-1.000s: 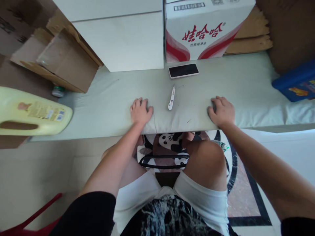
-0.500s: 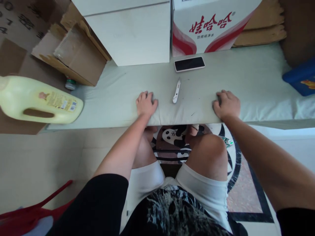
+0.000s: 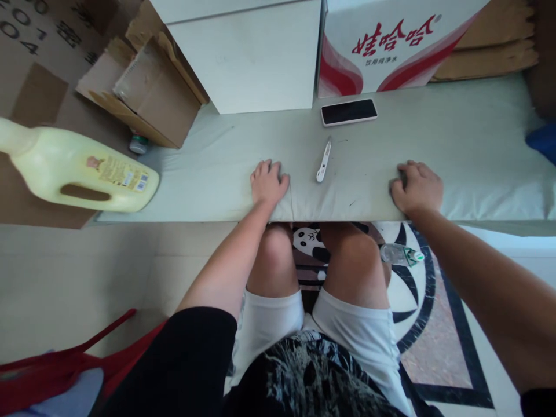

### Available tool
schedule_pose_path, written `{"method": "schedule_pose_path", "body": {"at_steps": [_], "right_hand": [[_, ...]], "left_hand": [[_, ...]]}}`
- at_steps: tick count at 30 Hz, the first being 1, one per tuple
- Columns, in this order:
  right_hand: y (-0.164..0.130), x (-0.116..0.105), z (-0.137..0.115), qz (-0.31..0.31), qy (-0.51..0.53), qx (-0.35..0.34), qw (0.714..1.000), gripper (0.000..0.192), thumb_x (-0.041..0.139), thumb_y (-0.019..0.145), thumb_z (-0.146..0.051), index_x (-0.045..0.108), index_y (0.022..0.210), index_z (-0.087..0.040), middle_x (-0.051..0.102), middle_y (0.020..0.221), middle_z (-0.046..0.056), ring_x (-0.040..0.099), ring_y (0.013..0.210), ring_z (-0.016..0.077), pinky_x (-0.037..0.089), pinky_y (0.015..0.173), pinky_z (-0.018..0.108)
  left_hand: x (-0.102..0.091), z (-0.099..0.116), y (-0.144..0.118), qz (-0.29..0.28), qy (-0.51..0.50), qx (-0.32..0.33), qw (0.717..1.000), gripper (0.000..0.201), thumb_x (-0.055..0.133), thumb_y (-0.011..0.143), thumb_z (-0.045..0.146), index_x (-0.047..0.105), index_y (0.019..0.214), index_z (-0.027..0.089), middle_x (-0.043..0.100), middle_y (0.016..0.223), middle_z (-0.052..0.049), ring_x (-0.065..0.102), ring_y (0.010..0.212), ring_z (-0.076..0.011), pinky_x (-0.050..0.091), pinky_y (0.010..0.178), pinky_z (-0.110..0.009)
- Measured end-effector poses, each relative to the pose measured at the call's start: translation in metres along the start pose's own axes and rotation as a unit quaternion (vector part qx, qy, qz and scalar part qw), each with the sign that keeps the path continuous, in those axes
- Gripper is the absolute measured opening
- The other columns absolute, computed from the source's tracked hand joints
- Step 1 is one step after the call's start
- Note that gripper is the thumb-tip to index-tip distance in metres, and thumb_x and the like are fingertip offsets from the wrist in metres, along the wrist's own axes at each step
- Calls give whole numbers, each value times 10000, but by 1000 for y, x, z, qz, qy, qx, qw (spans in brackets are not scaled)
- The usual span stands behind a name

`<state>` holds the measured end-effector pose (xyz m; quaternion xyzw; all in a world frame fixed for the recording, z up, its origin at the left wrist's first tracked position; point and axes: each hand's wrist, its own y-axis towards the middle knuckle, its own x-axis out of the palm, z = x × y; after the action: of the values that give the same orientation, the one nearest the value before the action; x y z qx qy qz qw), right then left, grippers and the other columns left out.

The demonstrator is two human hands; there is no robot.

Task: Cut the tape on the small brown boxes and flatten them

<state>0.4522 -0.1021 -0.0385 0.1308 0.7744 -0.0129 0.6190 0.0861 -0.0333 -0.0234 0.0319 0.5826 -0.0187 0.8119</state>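
My left hand (image 3: 268,184) rests on the pale green covered surface (image 3: 208,174) near its front edge, fingers spread and nothing in them. Farther right, my right hand (image 3: 417,186) lies on the same cover. Its thumb stands apart from the slightly bent fingers, and no object shows in it. Between the hands, apart from both, is a white utility knife (image 3: 324,160), tip pointing away from me. Behind the knife a phone (image 3: 349,112) lies flat with its dark screen up.
At the back stand a plain white box (image 3: 256,66) and a red-and-white carton (image 3: 369,55). On the left are an open cardboard box (image 3: 160,92) and a yellow jug (image 3: 78,168). A clear bottle (image 3: 394,253) is beside my knee; something blue (image 3: 542,142) sits far right.
The view has swung slightly left, so everything sits farther right. My knees have come closer together, and more of the clear bottle shows. Both hands stay in place on the cover.
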Motion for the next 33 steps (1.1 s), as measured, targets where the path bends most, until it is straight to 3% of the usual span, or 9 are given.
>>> {"method": "schedule_pose_path", "body": {"at_steps": [11,17,21,24,26,28,31,33], "right_hand": [[-1,-2,-4,-14,-6,21,1000,619,382,921,-373,661,1381,-66,597,1552,224,512,1502,374,374,1247,512],[-2,-9,-10,-24,-12,19,999,576,414,960,-344,644,1389,-36,586,1552,260,518,1496,376,391,1231,513],[-3,-12,-13,-26,-20,24,999,538,421,987,-321,649,1384,-38,598,1541,258,526,1491,360,404,1225,498],[-3,-12,-15,-19,-27,18,999,553,395,995,-343,668,1362,-34,621,1513,262,562,1461,352,424,1219,459],[-2,-11,-14,-17,-33,15,999,586,370,988,-370,680,1348,-26,639,1487,269,588,1439,354,447,1207,446],[-2,-9,-12,-9,-36,18,999,637,342,973,-415,689,1336,-23,655,1464,269,598,1433,370,460,1207,461],[-2,-4,-9,11,-41,14,999,723,295,948,-490,709,1304,-16,681,1429,262,618,1410,402,482,1203,500],[-2,0,-6,25,-47,2,999,743,284,940,-519,726,1276,-24,706,1395,253,649,1374,405,511,1181,508]], "left_hand": [[3,-1,3,17,28,-4,999,531,493,963,359,650,1449,212,552,1610,-124,444,1543,-340,384,1261,-523],[1,-1,3,5,23,-7,1000,521,527,959,346,647,1449,216,545,1619,-125,428,1561,-349,373,1276,-532],[5,-11,7,17,-72,-12,997,431,618,918,366,720,1316,236,587,1583,-119,446,1557,-343,359,1293,-534],[1,-38,21,23,-177,-6,984,304,610,926,400,758,1133,234,692,1438,-116,600,1424,-281,453,1240,-444],[-16,-69,36,48,-201,-19,978,301,617,913,422,744,1075,202,679,1415,-155,647,1357,-274,503,1193,-424],[-48,-108,55,112,-199,-20,973,318,671,849,405,716,1076,188,687,1356,-162,645,1339,-294,496,1199,-460],[-121,-163,81,171,-134,-36,975,504,750,779,319,642,1243,155,668,1405,-121,570,1397,-283,396,1282,-509],[-173,-189,91,186,-43,-40,981,623,767,758,213,584,1345,112,554,1572,-125,447,1511,-286,257,1360,-541]]}}
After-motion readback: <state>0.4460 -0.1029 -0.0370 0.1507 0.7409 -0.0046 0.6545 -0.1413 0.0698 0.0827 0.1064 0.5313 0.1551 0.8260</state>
